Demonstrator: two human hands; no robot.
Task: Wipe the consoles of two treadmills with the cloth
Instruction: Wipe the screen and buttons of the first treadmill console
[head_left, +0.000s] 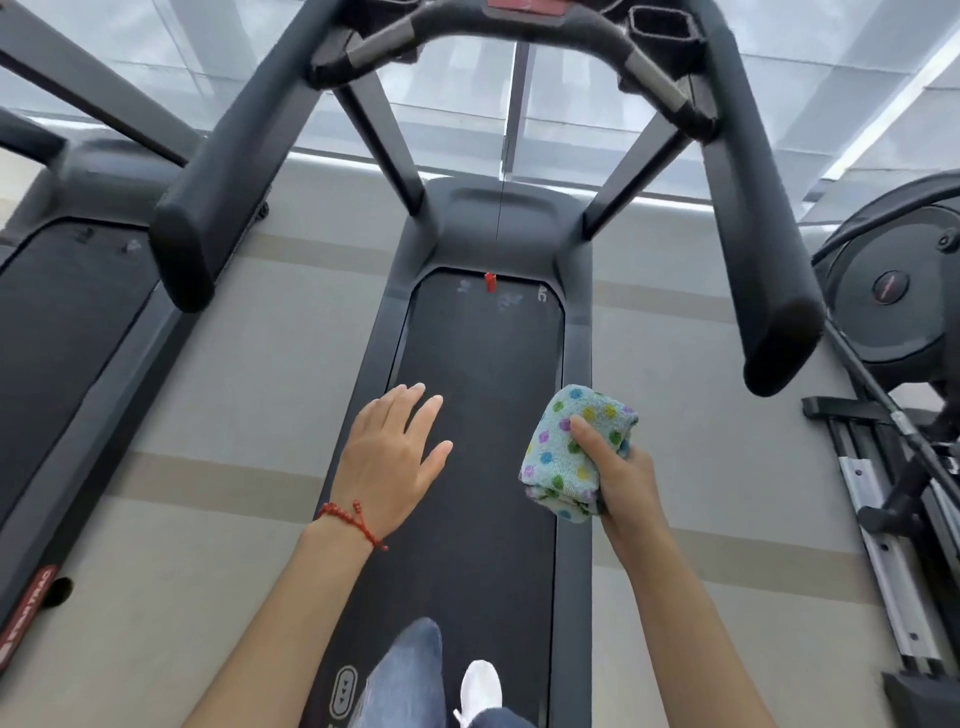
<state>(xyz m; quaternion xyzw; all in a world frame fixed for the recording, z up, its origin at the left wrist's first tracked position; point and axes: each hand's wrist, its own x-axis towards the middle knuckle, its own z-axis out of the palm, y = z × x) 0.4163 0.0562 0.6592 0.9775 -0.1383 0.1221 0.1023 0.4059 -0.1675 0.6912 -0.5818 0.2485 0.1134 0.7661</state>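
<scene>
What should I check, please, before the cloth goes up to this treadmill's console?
1. Cloth in grip: ok; the right hand holds the folded dotted cloth.
2. Left hand free: ok; open, fingers spread, holding nothing.
3. Footing: ok; a white shoe stands on the belt.
4. Console within view: not ok; only its lower edge shows at the top.
5. Path upward: ok; nothing lies between the cloth and the handlebar.
6. Console dirty or clean: cannot tell.
</scene>
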